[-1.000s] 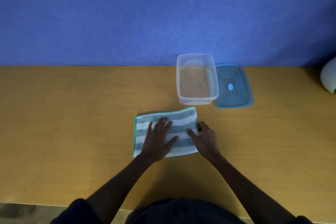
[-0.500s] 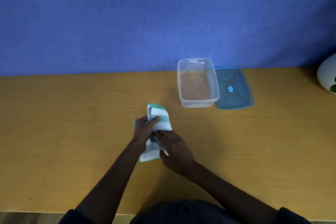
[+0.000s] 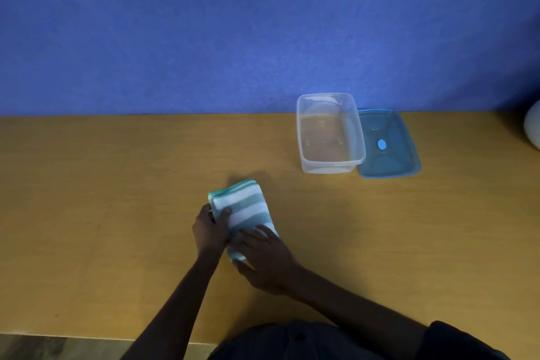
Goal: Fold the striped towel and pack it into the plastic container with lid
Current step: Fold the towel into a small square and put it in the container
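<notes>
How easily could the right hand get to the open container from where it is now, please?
Probably yes. The right hand rests on the folded towel, and only bare table lies between it and the clear container, which stands open with its blue lid off beside it.

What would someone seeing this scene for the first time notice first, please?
Most striking is the striped towel, folded into a narrow bundle on the wooden table near the middle, with the left hand gripping its left edge and the right hand pressing on its near end. Behind and to the right stands the clear plastic container, open, with its blue lid lying beside it against the blue wall.
</notes>
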The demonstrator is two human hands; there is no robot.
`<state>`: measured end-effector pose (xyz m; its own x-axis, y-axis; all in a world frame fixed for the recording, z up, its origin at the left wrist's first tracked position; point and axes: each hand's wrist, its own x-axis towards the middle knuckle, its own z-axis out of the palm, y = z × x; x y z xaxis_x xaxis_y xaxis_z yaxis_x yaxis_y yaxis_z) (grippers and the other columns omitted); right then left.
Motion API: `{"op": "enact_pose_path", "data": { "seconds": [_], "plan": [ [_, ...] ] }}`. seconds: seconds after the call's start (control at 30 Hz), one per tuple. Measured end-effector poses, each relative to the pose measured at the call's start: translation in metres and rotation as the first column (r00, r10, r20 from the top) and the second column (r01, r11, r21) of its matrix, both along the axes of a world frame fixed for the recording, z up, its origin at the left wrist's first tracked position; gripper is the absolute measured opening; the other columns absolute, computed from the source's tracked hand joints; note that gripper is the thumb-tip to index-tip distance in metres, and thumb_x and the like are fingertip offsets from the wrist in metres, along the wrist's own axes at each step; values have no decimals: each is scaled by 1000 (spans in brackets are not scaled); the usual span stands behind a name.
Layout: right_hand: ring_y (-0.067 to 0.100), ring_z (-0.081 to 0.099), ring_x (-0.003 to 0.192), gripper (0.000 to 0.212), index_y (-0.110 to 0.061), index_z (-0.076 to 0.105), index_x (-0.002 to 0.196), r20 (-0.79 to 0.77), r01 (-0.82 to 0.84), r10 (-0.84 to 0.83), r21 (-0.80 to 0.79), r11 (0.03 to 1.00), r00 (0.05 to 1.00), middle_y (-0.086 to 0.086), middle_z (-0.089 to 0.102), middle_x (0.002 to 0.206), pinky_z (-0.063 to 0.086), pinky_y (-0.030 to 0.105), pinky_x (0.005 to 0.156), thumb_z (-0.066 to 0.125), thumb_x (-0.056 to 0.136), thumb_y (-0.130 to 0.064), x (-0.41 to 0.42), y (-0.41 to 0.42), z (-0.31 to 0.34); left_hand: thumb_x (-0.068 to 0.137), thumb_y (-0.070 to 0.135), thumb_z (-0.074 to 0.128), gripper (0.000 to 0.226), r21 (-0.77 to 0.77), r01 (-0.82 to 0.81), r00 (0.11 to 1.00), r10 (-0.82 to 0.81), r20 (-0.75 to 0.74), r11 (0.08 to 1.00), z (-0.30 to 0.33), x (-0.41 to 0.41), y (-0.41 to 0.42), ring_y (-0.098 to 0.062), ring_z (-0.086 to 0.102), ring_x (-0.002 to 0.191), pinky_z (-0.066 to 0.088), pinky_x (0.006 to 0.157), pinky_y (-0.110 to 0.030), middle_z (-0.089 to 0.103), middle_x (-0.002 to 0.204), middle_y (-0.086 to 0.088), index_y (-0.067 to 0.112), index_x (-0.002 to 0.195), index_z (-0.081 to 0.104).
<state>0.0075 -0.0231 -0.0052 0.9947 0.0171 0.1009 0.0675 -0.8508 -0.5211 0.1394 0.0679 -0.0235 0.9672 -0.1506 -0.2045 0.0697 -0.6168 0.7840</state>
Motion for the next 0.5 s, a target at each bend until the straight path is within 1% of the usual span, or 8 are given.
{"op": "enact_pose_path", "data": {
  "seconds": [0.07,0.1,0.13,0.2,0.27,0.33,0.43,0.5],
  "plan": [
    [23,59,116,35,-12,62,120,143,160,-161,17,987,976,5,66,123,46,38,103,57,87,-24,5,-9,1,83,22,68,53,53,22,996,-26,82,998,2,-5,-1,-37,63,102,49,80,-39,67,113,-21,8,130,49],
    [24,59,116,35,-11,63,120,159,236,-240,39,971,958,6,66,124,46,38,102,57,87,-20,10,-16,2,83,22,68,65,95,47,989,-59,132,994,4,-7,-1,-36,56,115,47,90,-42,58,128,-20,11,140,37],
    [25,57,120,36,-9,62,123,145,297,-301,51,954,943,8,63,128,44,39,104,55,88,-18,15,-22,2,84,24,66,74,157,85,974,-115,196,984,6,-9,-2,-34,46,128,42,99,-46,45,142,-18,15,146,27],
    [27,47,132,43,-7,53,134,57,358,-359,14,933,932,12,51,144,35,43,111,50,93,-19,24,-33,0,90,30,57,73,281,191,909,-277,311,941,6,-13,-4,-32,29,141,31,109,-49,26,156,-15,21,150,18],
    [26,30,144,54,-8,35,146,-73,336,-337,-21,942,939,10,31,157,24,47,116,44,96,-25,32,-36,-9,96,38,43,62,396,306,831,-446,333,866,1,-18,-6,-31,22,146,26,112,-50,19,160,-12,22,151,20],
    [23,20,148,59,-12,24,152,-147,303,-307,-52,952,940,4,19,162,19,50,117,38,98,-32,33,-36,-22,97,43,31,58,474,372,795,-538,280,798,-9,-25,-3,-30,20,147,24,114,-54,19,161,-10,23,151,22],
    [21,19,148,61,-18,18,153,-182,280,-292,-86,956,939,-2,14,163,17,48,117,32,98,-41,28,-36,-39,97,47,24,59,507,416,795,-572,200,755,-26,-32,6,-25,17,149,21,115,-56,17,162,-6,26,152,17],
    [21,18,147,61,-20,15,154,-196,278,-291,-90,956,936,-4,12,163,15,47,117,30,99,-43,25,-35,-44,97,47,23,60,500,427,796,-576,188,754,-33,-32,8,-22,13,150,18,116,-55,14,162,-4,27,152,15]
  ]
}}
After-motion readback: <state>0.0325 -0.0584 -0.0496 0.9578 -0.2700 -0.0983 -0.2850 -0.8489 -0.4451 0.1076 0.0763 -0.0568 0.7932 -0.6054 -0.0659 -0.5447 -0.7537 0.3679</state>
